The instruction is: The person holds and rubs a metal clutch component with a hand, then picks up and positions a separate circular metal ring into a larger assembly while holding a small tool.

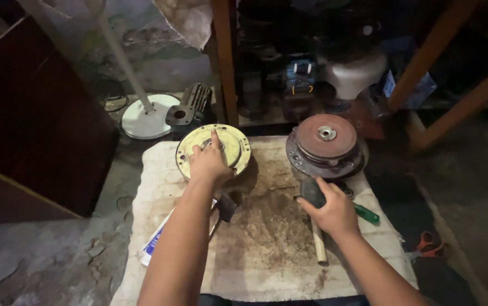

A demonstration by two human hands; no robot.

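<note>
The left hand (209,164) rests with fingers spread on the yellow round cover (214,149) standing on the dirty cloth (266,249), the right hand (331,211) grips the hammer (315,211) beside the rusty motor part (325,146), so the work looks only begun.

A white tube-like package with blue print (154,245) is lying at the left edge of the stained cloth (266,249), slanting and partly hidden under the left forearm. Back in the dark shelf (312,68), a blue boxy package with orange and white markings (299,78) is standing upright. Further right, a pale blue packet (419,90) is leaning behind the wooden leg (425,62); its details are too dim to tell.
</note>
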